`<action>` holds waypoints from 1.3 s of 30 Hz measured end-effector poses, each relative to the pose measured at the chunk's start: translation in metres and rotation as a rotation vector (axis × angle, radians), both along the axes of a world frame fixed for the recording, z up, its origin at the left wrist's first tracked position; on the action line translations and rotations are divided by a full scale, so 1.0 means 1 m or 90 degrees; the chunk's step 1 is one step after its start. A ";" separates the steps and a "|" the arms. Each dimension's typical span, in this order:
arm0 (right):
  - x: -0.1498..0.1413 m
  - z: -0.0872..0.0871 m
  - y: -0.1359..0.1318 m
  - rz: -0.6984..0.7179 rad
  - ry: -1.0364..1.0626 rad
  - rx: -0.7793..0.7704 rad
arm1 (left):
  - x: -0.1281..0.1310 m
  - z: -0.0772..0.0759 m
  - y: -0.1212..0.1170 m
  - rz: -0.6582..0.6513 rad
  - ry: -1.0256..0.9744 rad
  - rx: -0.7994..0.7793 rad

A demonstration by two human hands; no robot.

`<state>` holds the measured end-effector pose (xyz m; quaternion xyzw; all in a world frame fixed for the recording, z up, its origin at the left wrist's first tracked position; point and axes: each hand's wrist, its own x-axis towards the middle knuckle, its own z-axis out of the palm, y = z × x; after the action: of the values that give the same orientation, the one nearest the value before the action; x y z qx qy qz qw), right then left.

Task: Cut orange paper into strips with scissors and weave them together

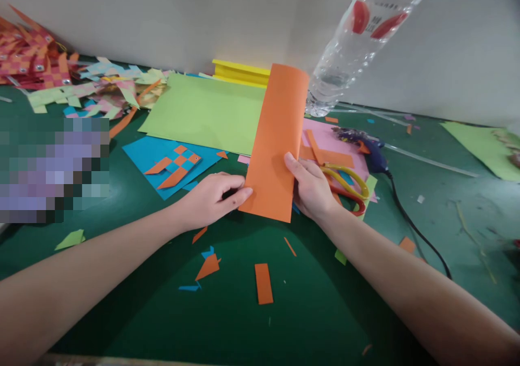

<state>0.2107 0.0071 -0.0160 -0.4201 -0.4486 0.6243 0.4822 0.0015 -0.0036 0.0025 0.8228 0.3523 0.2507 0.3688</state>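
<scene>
A long orange sheet of paper point(273, 144) is held up off the green table between my two hands. My left hand point(217, 199) pinches its lower left edge between thumb and fingers. On the right edge, my right hand point(312, 184) grips the sheet, thumb in front and fingers behind. Beyond my left hand, a woven orange and blue paper fish point(181, 165) lies on a blue paper sheet point(142, 152). Scissors with yellow and red handles point(349, 184) rest just past my right hand, partly hidden by it.
Green paper sheets point(207, 111) lie at the back near a yellow strip point(239, 72). A clear bottle point(349, 46) stands behind. A blue glue gun point(371, 152) with a black cord is on the right. Woven paper pieces point(36, 57) pile up far left. Scraps point(264, 283) dot the table.
</scene>
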 end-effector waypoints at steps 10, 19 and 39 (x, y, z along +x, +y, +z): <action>0.003 -0.001 0.001 0.052 -0.039 0.009 | -0.002 -0.001 0.001 0.028 -0.036 -0.062; 0.004 0.005 -0.003 0.111 -0.146 0.075 | -0.002 0.000 0.002 0.074 -0.111 -0.134; 0.003 0.012 -0.004 0.112 -0.128 0.066 | -0.002 -0.002 0.001 0.050 -0.027 -0.061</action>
<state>0.2134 0.0027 -0.0041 -0.4145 -0.5613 0.5948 0.3992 -0.0010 -0.0027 0.0005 0.7845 0.3877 0.2652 0.4048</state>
